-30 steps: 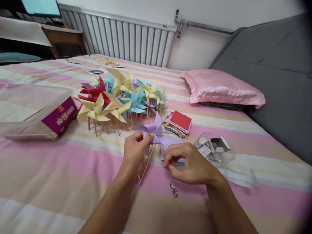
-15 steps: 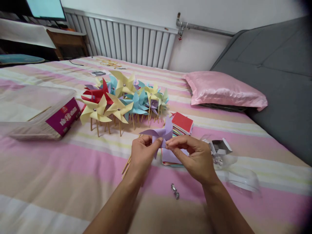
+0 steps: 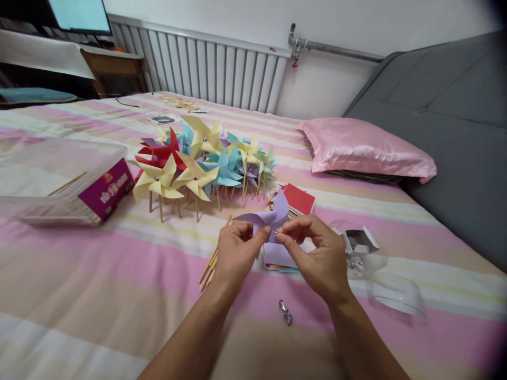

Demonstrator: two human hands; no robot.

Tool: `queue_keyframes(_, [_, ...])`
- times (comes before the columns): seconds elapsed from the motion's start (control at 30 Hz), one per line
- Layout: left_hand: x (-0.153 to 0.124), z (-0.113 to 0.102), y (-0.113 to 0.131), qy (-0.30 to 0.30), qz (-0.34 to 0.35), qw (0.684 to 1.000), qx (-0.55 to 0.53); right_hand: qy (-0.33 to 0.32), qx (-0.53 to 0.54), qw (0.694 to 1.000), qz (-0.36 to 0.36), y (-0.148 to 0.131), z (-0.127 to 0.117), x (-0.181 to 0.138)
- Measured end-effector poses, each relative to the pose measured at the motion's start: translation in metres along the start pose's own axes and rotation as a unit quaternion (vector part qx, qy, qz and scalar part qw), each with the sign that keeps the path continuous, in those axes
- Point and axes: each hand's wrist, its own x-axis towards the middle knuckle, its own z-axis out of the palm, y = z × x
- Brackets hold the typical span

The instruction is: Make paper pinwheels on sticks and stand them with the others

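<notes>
My left hand (image 3: 236,252) pinches the centre of a folded purple paper pinwheel (image 3: 273,216) held above the striped bedspread (image 3: 99,274). My right hand (image 3: 317,256) meets it from the right, thumb and forefinger pinched on a small shiny pin at the pinwheel's centre. Wooden sticks (image 3: 212,262) lie on the bed just under my left hand. Two loose silver pins (image 3: 284,311) rest on the bed near my right wrist. A stack of coloured paper squares (image 3: 295,203), red on top, lies behind the hands.
A cluster of finished pinwheels (image 3: 198,161) on sticks lies further back. A clear box with a purple label (image 3: 71,190) sits at left. A clear container with small pin boxes (image 3: 358,245) and its lid (image 3: 396,295) lie at right, a pink pillow (image 3: 368,150) beyond.
My right hand rose from the bed with a pin and joined my left hand at the purple pinwheel's centre; the pinwheel was lifted slightly.
</notes>
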Motion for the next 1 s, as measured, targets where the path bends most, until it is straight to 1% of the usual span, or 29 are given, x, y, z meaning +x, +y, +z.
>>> queue_keyframes(0.1, [-0.0004, -0.0004, 0.0003, -0.009, 0.002, 1.0, -0.012, -0.001, -0.009, 1.0, 0.003, -0.0001, 0.0004, 0.0003])
queue_keyframes(0.33, [-0.0005, -0.0003, 0.0028, -0.036, -0.013, 0.999, -0.038, 0.009, 0.038, 0.999, 0.005, 0.0036, 0.0035, 0.0002])
queue_keyframes(0.43, [-0.0002, -0.0005, 0.0033, -0.059, -0.017, 0.996, -0.064, 0.011, 0.058, 0.998, 0.01, 0.0046, 0.0041, 0.0003])
queue_keyframes(0.53, [-0.0001, -0.0008, 0.0042, -0.077, -0.014, 0.994, -0.072, 0.017, 0.054, 0.998, 0.011, 0.0043, 0.0047, 0.0002])
queue_keyframes(0.63, [-0.0008, -0.0005, 0.0062, -0.075, -0.003, 0.995, -0.07, 0.029, 0.046, 0.998, 0.014, 0.0034, 0.0052, -0.0001])
queue_keyframes(0.73, [-0.0015, -0.0002, 0.0078, -0.07, 0.002, 0.995, -0.072, 0.04, 0.06, 0.997, 0.03, 0.0027, 0.0054, -0.0002])
queue_keyframes(0.83, [-0.0019, -0.0004, 0.008, -0.075, -0.005, 0.994, -0.076, 0.047, 0.073, 0.995, 0.051, 0.002, 0.0049, -0.0003])
queue_keyframes(1.0, [-0.0021, -0.0008, 0.007, -0.085, -0.018, 0.993, -0.085, 0.046, 0.059, 0.994, 0.079, -0.001, 0.004, -0.0006])
